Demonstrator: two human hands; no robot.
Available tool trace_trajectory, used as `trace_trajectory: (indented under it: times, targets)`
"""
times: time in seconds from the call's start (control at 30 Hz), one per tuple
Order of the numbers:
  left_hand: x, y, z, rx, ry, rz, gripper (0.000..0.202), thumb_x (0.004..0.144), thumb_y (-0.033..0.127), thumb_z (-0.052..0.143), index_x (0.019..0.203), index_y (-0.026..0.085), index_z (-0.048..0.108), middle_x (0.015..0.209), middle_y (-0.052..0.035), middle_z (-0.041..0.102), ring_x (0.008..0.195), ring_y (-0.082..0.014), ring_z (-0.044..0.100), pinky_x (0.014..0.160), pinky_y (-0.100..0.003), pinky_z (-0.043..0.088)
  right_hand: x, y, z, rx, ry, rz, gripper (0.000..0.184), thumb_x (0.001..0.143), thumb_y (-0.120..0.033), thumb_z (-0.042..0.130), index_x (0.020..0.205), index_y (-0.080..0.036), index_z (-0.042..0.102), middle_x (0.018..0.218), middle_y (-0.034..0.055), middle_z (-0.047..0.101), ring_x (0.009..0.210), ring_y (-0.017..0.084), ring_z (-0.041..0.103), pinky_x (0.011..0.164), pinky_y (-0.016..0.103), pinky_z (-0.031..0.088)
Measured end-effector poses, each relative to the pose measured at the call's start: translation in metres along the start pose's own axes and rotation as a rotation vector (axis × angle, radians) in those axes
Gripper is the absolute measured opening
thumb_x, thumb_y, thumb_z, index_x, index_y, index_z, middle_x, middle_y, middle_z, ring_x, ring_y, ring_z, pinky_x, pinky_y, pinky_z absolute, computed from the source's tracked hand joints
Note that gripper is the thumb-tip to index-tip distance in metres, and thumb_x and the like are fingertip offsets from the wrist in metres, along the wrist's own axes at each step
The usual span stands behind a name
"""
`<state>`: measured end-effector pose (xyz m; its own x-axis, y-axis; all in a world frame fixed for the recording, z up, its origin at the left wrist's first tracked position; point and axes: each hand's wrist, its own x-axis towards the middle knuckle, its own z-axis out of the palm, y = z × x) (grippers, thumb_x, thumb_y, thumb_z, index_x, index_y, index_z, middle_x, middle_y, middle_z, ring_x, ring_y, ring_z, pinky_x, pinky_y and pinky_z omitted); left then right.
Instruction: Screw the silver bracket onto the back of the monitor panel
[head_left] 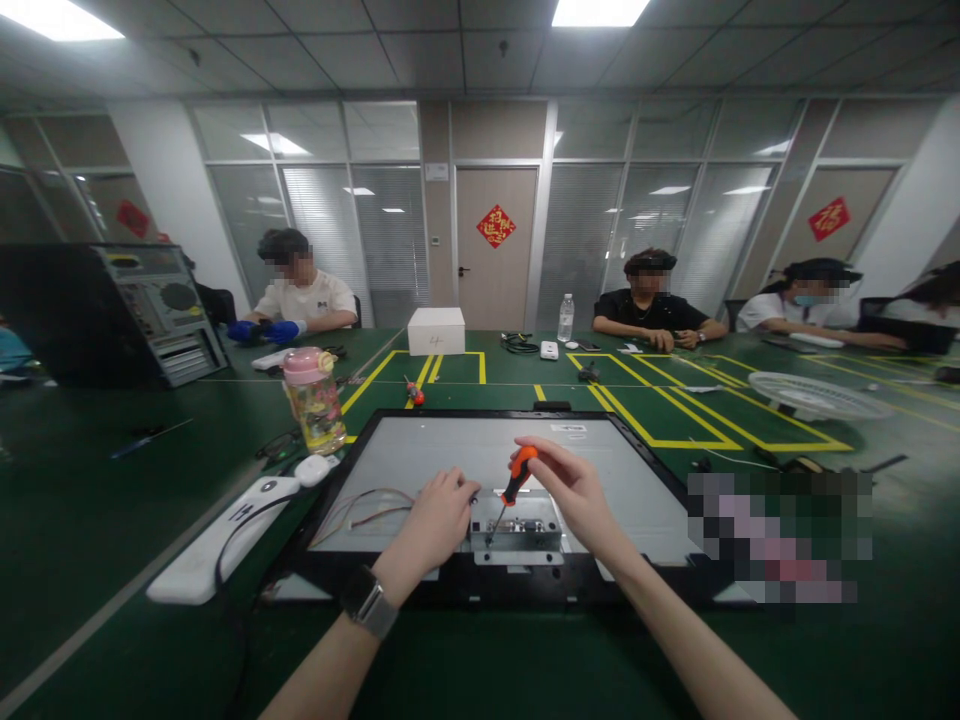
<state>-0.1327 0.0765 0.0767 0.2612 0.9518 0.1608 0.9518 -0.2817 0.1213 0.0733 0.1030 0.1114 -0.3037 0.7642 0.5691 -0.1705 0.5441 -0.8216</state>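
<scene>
A monitor [420, 450] lies face down on the green table in front of me, its grey back panel bare inside a black frame. My right hand [570, 490] is closed round an orange-handled screwdriver [516, 480], whose tip rests on a small metal board cover [517, 530] near the panel's front edge. My left hand [439, 515] is curled, its fingertips pressing on the left end of that cover. Thin coloured wires [360, 505] run over the panel to the left of my left hand. A watch sits on my left wrist.
A white power strip [217, 545] with a black cable lies left of the monitor, and a pink-lidded bottle [313, 395] behind it. A computer case [112, 310] stands far left, a white box [436, 330] mid-table, a fan grille [814, 395] right. Several people sit along the far side.
</scene>
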Motion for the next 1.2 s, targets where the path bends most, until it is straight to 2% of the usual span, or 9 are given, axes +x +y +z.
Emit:
trace_trajectory:
  times: [0.17, 0.37, 0.5, 0.57, 0.73, 0.93, 1.03, 1.13, 1.2]
  targets:
    - [-0.001, 0.0, 0.0, -0.001, -0.007, -0.006, 0.039, 0.095, 0.012, 0.037, 0.125, 0.019, 0.06, 0.116, -0.011, 0.058, 0.106, -0.0249, 0.054, 0.096, -0.04, 0.044, 0.001, 0.001, -0.003, 0.052, -0.044, 0.009, 0.028, 0.094, -0.042, 0.059, 0.116, -0.028, 0.07, 0.096, 0.0052, 0.074, 0.091, 0.022, 0.07, 0.092, 0.042, 0.052]
    - [0.0, -0.001, 0.002, 0.001, -0.001, -0.008, 0.039, 0.094, 0.011, 0.038, 0.125, 0.019, 0.06, 0.116, -0.0107, 0.058, 0.108, -0.0253, 0.053, 0.097, -0.04, 0.044, 0.002, 0.006, -0.005, 0.156, -0.021, 0.021, 0.014, 0.086, -0.04, 0.07, 0.088, -0.027, 0.076, 0.093, 0.0019, 0.067, 0.08, 0.017, 0.067, 0.076, 0.032, 0.054]
    - [0.0, 0.0, 0.0, -0.005, -0.005, -0.012, 0.04, 0.093, 0.011, 0.038, 0.125, 0.02, 0.06, 0.116, -0.0105, 0.058, 0.107, -0.0252, 0.053, 0.097, -0.04, 0.044, 0.003, 0.013, -0.008, 0.158, 0.003, 0.071, 0.022, 0.091, -0.042, 0.065, 0.106, -0.029, 0.075, 0.094, 0.0039, 0.072, 0.093, 0.021, 0.068, 0.091, 0.038, 0.051]
    - [-0.001, 0.001, -0.001, -0.004, -0.009, -0.011, 0.04, 0.093, 0.011, 0.038, 0.125, 0.019, 0.061, 0.116, -0.0106, 0.059, 0.107, -0.0252, 0.054, 0.096, -0.04, 0.045, 0.003, 0.016, -0.009, 0.163, 0.008, 0.077, 0.024, 0.091, -0.043, 0.065, 0.109, -0.03, 0.075, 0.097, 0.0045, 0.074, 0.098, 0.022, 0.068, 0.096, 0.041, 0.049]
    - [-0.001, 0.001, -0.002, 0.005, -0.013, -0.012, 0.04, 0.093, 0.012, 0.037, 0.125, 0.019, 0.06, 0.117, -0.0109, 0.059, 0.106, -0.0246, 0.054, 0.096, -0.039, 0.045, 0.002, 0.011, -0.009, 0.161, -0.01, 0.07, 0.023, 0.083, -0.041, 0.074, 0.102, -0.029, 0.077, 0.099, 0.0039, 0.073, 0.089, 0.021, 0.069, 0.087, 0.039, 0.055]
    - [0.0, 0.001, -0.001, -0.001, -0.016, -0.012, 0.039, 0.094, 0.012, 0.037, 0.125, 0.019, 0.06, 0.117, -0.0115, 0.058, 0.107, -0.0246, 0.054, 0.097, -0.039, 0.044, 0.001, 0.0, -0.008, 0.153, -0.089, 0.084, 0.03, 0.092, -0.04, 0.063, 0.119, -0.027, 0.071, 0.105, 0.0071, 0.075, 0.104, 0.024, 0.069, 0.101, 0.047, 0.049]
    - [0.0, 0.001, 0.0, -0.009, -0.013, -0.01, 0.04, 0.094, 0.012, 0.037, 0.126, 0.019, 0.059, 0.117, -0.0113, 0.058, 0.107, -0.0248, 0.054, 0.097, -0.04, 0.044, 0.0, -0.002, -0.004, 0.117, -0.076, 0.06, 0.028, 0.091, -0.039, 0.064, 0.116, -0.028, 0.072, 0.101, 0.0064, 0.074, 0.096, 0.023, 0.071, 0.092, 0.043, 0.055]
    - [-0.001, 0.0, 0.0, -0.007, -0.012, -0.008, 0.04, 0.094, 0.012, 0.037, 0.126, 0.02, 0.059, 0.117, -0.0109, 0.058, 0.107, -0.0248, 0.053, 0.097, -0.039, 0.044, -0.001, -0.003, -0.001, -0.009, 0.025, -0.034, 0.022, 0.085, -0.035, 0.072, 0.105, -0.027, 0.076, 0.091, 0.0044, 0.07, 0.079, 0.02, 0.069, 0.076, 0.036, 0.058]
    - [-0.001, 0.0, 0.0, -0.002, -0.011, -0.015, 0.039, 0.094, 0.012, 0.038, 0.126, 0.02, 0.059, 0.117, -0.0105, 0.058, 0.107, -0.0247, 0.053, 0.096, -0.039, 0.044, -0.003, -0.005, 0.002, -0.108, 0.07, -0.108, 0.019, 0.086, -0.034, 0.07, 0.103, -0.027, 0.077, 0.089, 0.0046, 0.069, 0.079, 0.02, 0.067, 0.077, 0.036, 0.057]
